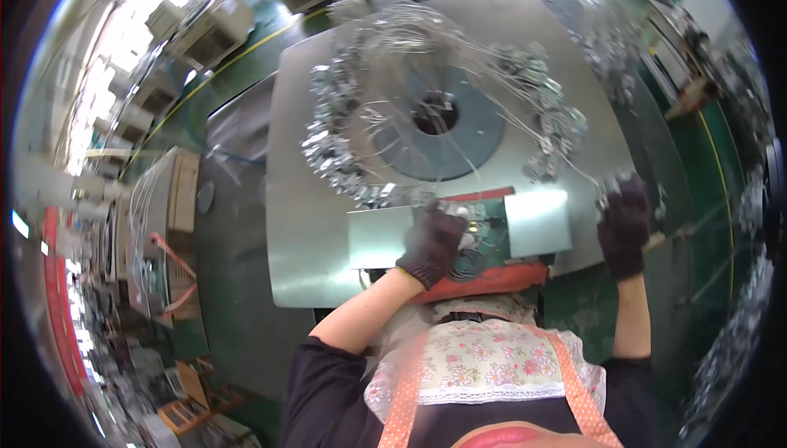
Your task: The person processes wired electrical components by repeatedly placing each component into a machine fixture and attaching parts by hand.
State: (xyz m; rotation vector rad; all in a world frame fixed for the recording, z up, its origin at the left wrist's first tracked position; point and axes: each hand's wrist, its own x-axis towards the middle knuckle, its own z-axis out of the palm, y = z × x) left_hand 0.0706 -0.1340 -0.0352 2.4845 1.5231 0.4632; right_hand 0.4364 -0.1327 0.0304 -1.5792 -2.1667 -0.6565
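Your metal-topped bench [307, 263] fills the middle of the view, with a round grey disc [484, 140] on it, dark-holed at its centre. Around the disc lie a left heap of wired metal pieces [324, 120] and a right heap of wired metal pieces [566, 124]. Nearer you, a left plate [379, 243] and a right plate [539, 222] flank a small work area with a dark coil [467, 264]. Your gloved left hand [434, 239] is at that area; whether its fingers pinch anything, you cannot tell from here. Your gloved right hand [625, 222], out by the bench's right edge, has its fingers curled on a silvery metal cluster [620, 181], and a pale wire [580, 171] runs from there toward the right heap. Pulling that wire taut could snag the tangle and drag pieces off the edge. Count one bench, one disc, two heaps, two plates, one coil, two gloved hands; the individual pieces are too many and blurred to count.
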